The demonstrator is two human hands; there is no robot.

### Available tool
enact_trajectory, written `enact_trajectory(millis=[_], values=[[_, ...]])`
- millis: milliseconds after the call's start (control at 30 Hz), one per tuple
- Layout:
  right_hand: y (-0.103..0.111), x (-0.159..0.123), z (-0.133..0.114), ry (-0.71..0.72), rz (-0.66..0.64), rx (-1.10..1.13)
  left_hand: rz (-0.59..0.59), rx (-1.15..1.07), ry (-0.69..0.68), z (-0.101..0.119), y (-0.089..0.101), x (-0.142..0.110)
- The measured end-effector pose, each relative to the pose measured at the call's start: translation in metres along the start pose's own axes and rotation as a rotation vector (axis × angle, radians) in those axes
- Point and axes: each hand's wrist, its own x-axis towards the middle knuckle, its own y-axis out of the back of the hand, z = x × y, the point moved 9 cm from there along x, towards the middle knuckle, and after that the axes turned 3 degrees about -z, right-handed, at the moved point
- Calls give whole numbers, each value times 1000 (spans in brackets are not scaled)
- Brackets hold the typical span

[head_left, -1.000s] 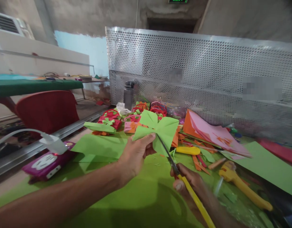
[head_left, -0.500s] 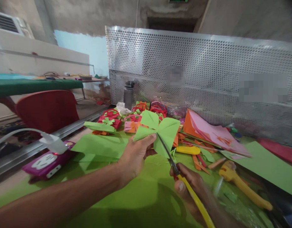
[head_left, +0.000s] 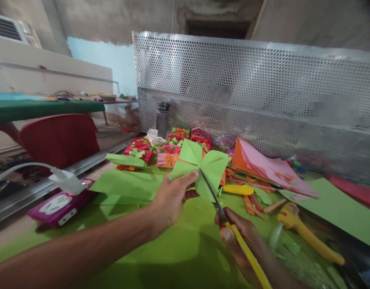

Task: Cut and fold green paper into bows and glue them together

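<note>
A light green paper piece (head_left: pixel 213 166) with slits cut toward its middle is held up above the table. My left hand (head_left: pixel 175 196) pinches its lower left part between thumb and fingers. My right hand (head_left: pixel 240 237) is closed around a pair of scissors (head_left: pixel 219 210) with yellow handles. The blades reach up into a slit in the paper, their tip near its centre, close to my left thumb. Behind the paper stand several small red and pink paper baskets (head_left: pixel 139 152) with bows, partly hidden by it.
Green sheets (head_left: pixel 127 186) lie to the left, near a purple power strip (head_left: pixel 57 206) with a plugged-in charger. At right are folded pink and orange paper (head_left: pixel 263 166), a yellow glue gun (head_left: pixel 311 233) and a yellow-handled tool (head_left: pixel 238 190). A dark bottle (head_left: pixel 162 120) stands before a perforated metal panel (head_left: pixel 247 80).
Almost nothing differs. Both hands, the paper and the scissors stay in nearly the same place, with only a very slight shift of the view.
</note>
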Motion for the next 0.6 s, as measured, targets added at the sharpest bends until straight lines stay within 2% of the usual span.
enact_trajectory(millis=[600], values=[[3,1,3,57,70,8,-32,24,-6,-3,-1,4]])
